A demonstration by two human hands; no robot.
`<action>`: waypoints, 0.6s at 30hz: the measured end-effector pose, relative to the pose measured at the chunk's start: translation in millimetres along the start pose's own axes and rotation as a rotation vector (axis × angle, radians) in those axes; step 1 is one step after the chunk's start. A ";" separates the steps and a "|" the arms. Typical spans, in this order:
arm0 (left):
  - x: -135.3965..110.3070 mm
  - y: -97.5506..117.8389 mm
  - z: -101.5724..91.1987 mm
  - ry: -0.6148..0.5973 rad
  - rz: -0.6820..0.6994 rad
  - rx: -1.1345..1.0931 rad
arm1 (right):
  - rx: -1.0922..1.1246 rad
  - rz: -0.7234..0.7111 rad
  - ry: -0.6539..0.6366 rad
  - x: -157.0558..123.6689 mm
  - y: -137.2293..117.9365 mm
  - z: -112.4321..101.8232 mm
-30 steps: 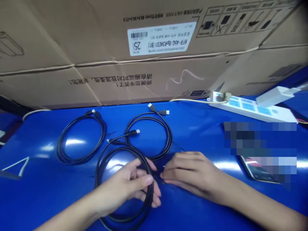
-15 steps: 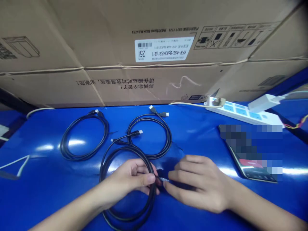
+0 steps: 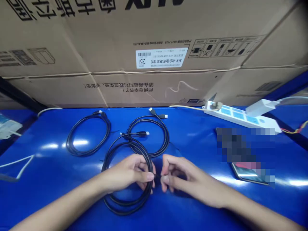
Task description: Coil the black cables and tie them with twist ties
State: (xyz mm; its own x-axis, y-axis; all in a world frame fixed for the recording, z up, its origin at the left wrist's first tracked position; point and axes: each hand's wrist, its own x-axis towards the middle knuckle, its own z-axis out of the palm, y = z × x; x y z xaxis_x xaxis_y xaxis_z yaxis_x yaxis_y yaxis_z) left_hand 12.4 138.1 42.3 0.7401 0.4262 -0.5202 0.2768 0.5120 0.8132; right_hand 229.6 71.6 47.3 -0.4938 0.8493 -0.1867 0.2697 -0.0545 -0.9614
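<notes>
A coiled black cable is in my left hand, whose thumb and fingers close around its right side. One plug of this cable sticks out at the top of the coil and has a metal tip. My right hand is just to the right, its thumb and index finger pinched on a thin black tie that runs to the coil at my left fingertips. The tie's far side is hidden. Behind the held coil lies a second coiled cable with two plugs, and a third coiled cable lies to the left.
A large cardboard box stands along the back of the blue table. At the right are a white power strip with a white adapter and a dark phone-like device, partly blurred out. A white-edged object lies at the left.
My right hand has turned so its thumb now faces up, and it has come closer to the coil. My left hand keeps its hold. The camera view has tilted upward slightly.
</notes>
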 end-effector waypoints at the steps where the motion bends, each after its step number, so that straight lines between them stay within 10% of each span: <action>1: -0.2 -1.2 -0.7 -0.005 0.024 -0.006 | 0.118 0.030 -0.029 1.5 0.2 0.6; 13: -3.3 -0.6 -1.6 0.069 0.065 0.051 | -0.691 -0.396 0.135 0.2 7.1 -9.3; 18: -6.2 -0.7 -0.3 -0.032 0.072 0.061 | -0.204 -0.075 -0.042 2.7 -1.1 -18.6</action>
State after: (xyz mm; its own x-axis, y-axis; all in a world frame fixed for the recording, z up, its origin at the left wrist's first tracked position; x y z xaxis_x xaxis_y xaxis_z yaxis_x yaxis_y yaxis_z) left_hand 7.5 135.3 44.9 0.7784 0.4355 -0.4523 0.2587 0.4339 0.8630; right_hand 243.3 83.7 51.7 -0.5517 0.8241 -0.1285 0.3903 0.1189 -0.9130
